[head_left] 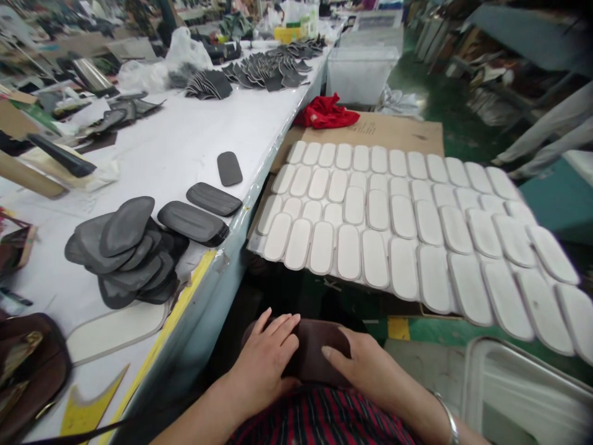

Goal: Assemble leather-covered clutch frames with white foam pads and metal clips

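Low in front of my body, close to my striped clothing, I have a dark brown rounded panel (311,347) with a smooth, leather-like face. My left hand (273,352) lies over its left end, fingers stretched across the top and thumb at the near edge. At the right end, my right hand (359,355) grips it with the thumb on the face and the other fingers hidden underneath. Left of my hands, dark grey oval pieces (134,259) lie in a loose heap on the white table. Nearby sit a small stack of dark rounded pads (192,221) and one single pad (230,169).
Rows of white rounded pads (403,216) cover a cardboard-topped surface on the right. A red cloth (328,111) lies behind them. A yellow curved template (90,402) and a brown bag (32,364) are at lower left. A clear plastic bin (523,383) stands at lower right.
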{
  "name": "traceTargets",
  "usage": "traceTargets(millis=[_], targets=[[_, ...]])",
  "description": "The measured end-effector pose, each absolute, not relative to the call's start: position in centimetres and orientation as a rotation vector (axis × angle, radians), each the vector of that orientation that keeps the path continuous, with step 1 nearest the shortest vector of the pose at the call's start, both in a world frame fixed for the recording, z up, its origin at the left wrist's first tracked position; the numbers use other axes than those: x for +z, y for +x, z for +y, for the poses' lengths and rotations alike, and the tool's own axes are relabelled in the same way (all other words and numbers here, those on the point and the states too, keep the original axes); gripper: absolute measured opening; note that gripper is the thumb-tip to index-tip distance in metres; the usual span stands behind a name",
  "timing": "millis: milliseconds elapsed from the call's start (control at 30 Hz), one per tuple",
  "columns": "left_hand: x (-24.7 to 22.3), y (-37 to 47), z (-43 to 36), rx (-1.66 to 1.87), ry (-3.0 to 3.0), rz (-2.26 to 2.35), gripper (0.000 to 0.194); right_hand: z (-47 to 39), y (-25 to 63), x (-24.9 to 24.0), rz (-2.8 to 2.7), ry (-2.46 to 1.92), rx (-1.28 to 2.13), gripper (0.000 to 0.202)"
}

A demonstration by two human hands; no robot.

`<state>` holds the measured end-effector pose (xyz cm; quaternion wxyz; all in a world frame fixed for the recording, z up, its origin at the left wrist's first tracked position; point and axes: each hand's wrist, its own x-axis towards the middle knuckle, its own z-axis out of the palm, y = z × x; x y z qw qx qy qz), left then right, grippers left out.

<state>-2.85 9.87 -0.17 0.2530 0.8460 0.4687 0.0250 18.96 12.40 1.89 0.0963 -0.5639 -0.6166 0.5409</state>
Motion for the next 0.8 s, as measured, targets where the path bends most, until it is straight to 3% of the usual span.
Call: traceTargets(millis=[333, 800], targets=[[0.2, -2.4, 10.4, 0.021, 2.305, 1.276, 0.044, 11.5, 22.4, 0.9, -1.54, -1.809, 1.979, 0.033], [-0.2, 1.2, 11.2, 0.076, 2.354, 1.143, 0.037, 10.4, 23.2, -1.7, -1.304, -1.765, 2.002, 0.031]])
